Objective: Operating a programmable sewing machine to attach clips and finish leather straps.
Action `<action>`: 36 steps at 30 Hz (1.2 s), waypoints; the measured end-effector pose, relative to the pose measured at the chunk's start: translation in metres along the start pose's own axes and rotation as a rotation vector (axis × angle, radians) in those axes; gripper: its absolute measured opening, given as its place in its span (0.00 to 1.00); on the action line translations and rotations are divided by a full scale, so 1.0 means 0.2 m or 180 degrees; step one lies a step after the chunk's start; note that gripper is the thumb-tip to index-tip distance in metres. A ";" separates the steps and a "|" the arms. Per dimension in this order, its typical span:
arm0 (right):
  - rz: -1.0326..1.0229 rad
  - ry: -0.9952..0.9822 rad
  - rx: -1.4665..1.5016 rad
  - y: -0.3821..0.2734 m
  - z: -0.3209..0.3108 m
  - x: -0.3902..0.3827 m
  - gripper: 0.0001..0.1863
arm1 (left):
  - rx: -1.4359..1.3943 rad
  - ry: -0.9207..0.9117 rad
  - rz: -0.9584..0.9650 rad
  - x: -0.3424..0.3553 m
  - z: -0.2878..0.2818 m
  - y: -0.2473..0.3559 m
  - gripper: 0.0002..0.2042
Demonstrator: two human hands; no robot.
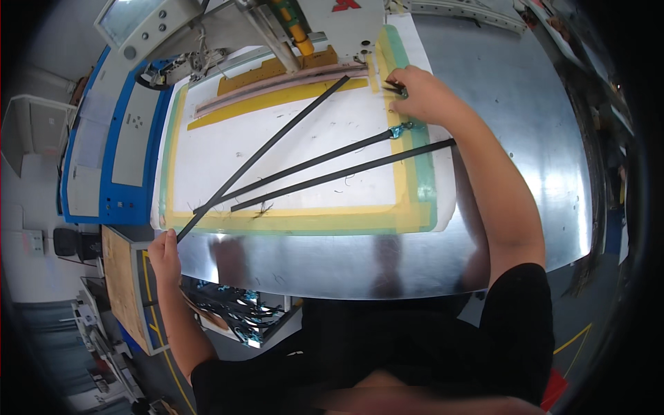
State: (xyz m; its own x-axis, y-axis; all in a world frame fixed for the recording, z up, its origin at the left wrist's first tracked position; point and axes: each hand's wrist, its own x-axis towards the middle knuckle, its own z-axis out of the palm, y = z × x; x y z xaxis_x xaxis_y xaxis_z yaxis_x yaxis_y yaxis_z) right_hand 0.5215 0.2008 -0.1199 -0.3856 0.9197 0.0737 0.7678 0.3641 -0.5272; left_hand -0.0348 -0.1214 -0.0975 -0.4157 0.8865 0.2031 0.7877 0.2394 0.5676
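My left hand [164, 252] pinches the near end of a long black strap [266, 152] beyond the work surface's left front. That strap slants away across the white sheet, its far end lying by the yellow strip under the machine. In my right hand [425, 95], at the sheet's far right edge, are small dark thread snips [394, 88]; their two pointed blades face left. A second black strap [304, 164] lies below, with a shiny blue-wrapped end [400, 130] near my right wrist. Nearest me, a third black strap [346, 174] reaches past the tape border on the right.
The white sheet [297, 197], bordered by green and yellow tape, covers part of a shiny metal table [512, 90]. A sewing machine [346, 28] with a long clamp [277, 90] stands at the back. A blue cabinet [124, 138] is left. Below the front edge, a bin holds bundled straps [238, 311].
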 end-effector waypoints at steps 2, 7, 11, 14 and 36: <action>-0.0070 -0.0037 0.0123 -0.05 -0.02 -0.01 0.22 | -0.0145 -0.0057 -0.0178 -0.11 0.00 -0.05 0.24; -0.0437 0.0305 -0.0184 -0.17 0.06 0.00 0.17 | -0.0253 -0.0224 -0.0411 -0.27 -0.05 -0.12 0.24; -0.0787 0.0668 -0.0819 -0.18 0.20 0.09 0.14 | -0.0186 -0.0282 -0.0292 -0.31 -0.06 -0.08 0.23; -0.1108 0.0992 -0.1154 -0.17 0.27 0.18 0.16 | -0.0091 -0.0262 -0.0148 -0.32 -0.08 -0.03 0.21; -0.0876 0.0323 0.1256 -0.75 0.00 -0.26 0.17 | -0.1441 -0.1433 0.0754 0.07 0.12 0.63 0.13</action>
State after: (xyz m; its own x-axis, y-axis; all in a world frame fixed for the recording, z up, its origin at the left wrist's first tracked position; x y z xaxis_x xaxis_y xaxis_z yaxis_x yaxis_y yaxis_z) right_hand 0.4274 0.0991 -0.0444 -0.4801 0.8139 0.3271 0.3844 0.5304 -0.7556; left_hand 0.0692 -0.0686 -0.0413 0.0515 0.9964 0.0667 0.5254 -0.0838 0.8467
